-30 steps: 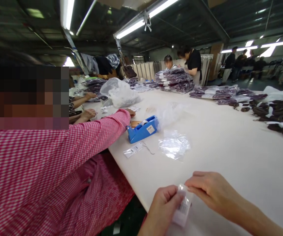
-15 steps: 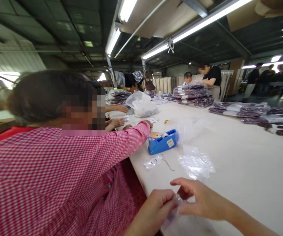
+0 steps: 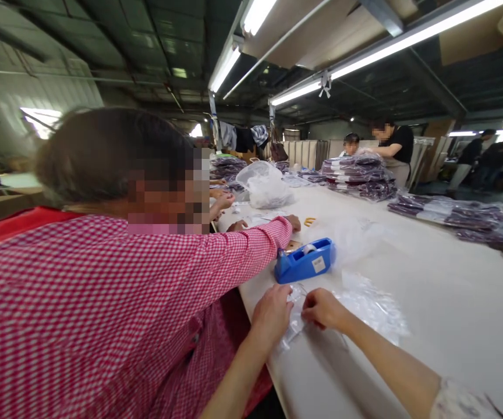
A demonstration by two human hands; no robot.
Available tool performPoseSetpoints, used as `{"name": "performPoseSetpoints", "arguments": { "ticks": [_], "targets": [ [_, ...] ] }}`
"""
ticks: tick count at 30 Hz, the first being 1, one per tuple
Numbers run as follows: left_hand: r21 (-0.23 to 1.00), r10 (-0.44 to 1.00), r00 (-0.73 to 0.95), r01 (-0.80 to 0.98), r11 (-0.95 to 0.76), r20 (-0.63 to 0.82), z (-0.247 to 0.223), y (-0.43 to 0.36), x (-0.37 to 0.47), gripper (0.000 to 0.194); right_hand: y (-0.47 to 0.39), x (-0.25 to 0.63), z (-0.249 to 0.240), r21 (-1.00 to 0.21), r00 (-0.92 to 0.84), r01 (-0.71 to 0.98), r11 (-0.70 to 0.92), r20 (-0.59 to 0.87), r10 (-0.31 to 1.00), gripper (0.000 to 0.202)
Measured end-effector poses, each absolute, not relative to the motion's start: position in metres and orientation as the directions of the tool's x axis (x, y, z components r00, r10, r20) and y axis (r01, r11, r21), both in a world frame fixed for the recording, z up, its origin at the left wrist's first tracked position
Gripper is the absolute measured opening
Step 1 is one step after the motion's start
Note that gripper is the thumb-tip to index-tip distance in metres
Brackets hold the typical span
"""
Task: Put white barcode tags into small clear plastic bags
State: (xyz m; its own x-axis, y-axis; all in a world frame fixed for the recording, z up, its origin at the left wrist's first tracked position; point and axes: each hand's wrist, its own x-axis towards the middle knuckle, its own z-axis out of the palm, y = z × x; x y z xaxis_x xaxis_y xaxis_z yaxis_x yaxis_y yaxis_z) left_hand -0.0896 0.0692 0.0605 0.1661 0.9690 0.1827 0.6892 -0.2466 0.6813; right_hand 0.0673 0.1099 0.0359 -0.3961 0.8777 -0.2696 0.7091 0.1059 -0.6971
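My left hand (image 3: 273, 314) is closed on a small clear plastic bag (image 3: 294, 327) near the table edge. Just right of it, my right hand (image 3: 325, 309) pinches at a thin dark string (image 3: 302, 289) by the top of the bag; its fingertips are partly hidden. A blue tape dispenser (image 3: 306, 262) stands beyond both hands. Beside my right forearm lies a pile of flat clear plastic bags (image 3: 376, 308).
At my left a co-worker in a red checked shirt (image 3: 103, 291) reaches across the table (image 3: 452, 302). Yellow-handled scissors (image 3: 310, 222) and a bundle of clear plastic (image 3: 264, 185) lie farther back. Bagged purple garments (image 3: 360, 174) are stacked at the far side.
Both my hands have moved forward to where the small packet with the string lay. My right fingers have closed from a spread pose. The view has shifted slightly left.
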Motion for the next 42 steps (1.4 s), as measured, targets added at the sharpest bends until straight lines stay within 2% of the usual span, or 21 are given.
{"name": "performPoseSetpoints", "arguments": {
  "ticks": [4, 8, 11, 16, 18, 23, 30, 35, 40, 42],
  "targets": [
    [0.577, 0.951, 0.229, 0.756, -0.309, 0.208, 0.042, 0.046, -0.074, 0.020, 0.110, 0.072, 0.040, -0.581, -0.343, 0.779, 0.237, -0.079, 0.936, 0.022],
    [0.378, 0.914, 0.342, 0.834, -0.403, 0.221, 0.016, 0.039, -0.067, 0.023, 0.099, 0.125, 0.055, -0.448, -0.259, 0.844, 0.294, 0.138, 0.956, 0.025],
    [0.322, 0.891, 0.378, 0.835, -0.446, 0.253, 0.007, 0.041, -0.065, 0.023, 0.084, 0.183, 0.052, -0.363, -0.204, 0.894, 0.263, 0.194, 0.960, 0.035],
    [0.294, 0.875, 0.383, 0.835, -0.465, 0.295, 0.005, 0.044, -0.069, 0.026, 0.059, 0.236, 0.019, -0.284, -0.270, 0.902, 0.325, 0.216, 0.938, 0.025],
    [0.279, 0.867, 0.394, 0.833, -0.477, 0.306, 0.005, 0.044, -0.070, 0.025, 0.055, 0.236, 0.007, -0.273, -0.241, 0.911, 0.309, 0.254, 0.937, 0.023],
    [0.234, 0.865, 0.394, 0.850, -0.471, 0.310, 0.008, 0.041, -0.072, 0.026, 0.057, 0.234, -0.001, -0.292, -0.108, 0.934, 0.208, 0.323, 0.940, 0.016],
    [0.135, 0.842, 0.401, 0.871, -0.473, 0.362, 0.009, 0.040, -0.074, 0.026, 0.059, 0.247, 0.001, -0.328, -0.174, 0.908, 0.260, 0.269, 0.947, 0.018],
    [0.075, 0.806, 0.435, 0.861, -0.502, 0.402, 0.012, 0.042, -0.076, 0.025, 0.058, 0.250, 0.004, -0.400, -0.117, 0.891, 0.216, 0.258, 0.959, 0.008],
    [0.014, 0.777, 0.461, 0.857, -0.516, 0.429, 0.012, 0.043, -0.083, 0.026, 0.056, 0.259, 0.014, -0.522, -0.154, 0.815, 0.251, 0.223, 0.963, 0.022],
    [-0.017, 0.756, 0.471, 0.853, -0.521, 0.455, 0.009, 0.047, -0.088, 0.026, 0.055, 0.265, 0.023, -0.569, -0.118, 0.787, 0.240, 0.243, 0.963, 0.026]
  ]
}}
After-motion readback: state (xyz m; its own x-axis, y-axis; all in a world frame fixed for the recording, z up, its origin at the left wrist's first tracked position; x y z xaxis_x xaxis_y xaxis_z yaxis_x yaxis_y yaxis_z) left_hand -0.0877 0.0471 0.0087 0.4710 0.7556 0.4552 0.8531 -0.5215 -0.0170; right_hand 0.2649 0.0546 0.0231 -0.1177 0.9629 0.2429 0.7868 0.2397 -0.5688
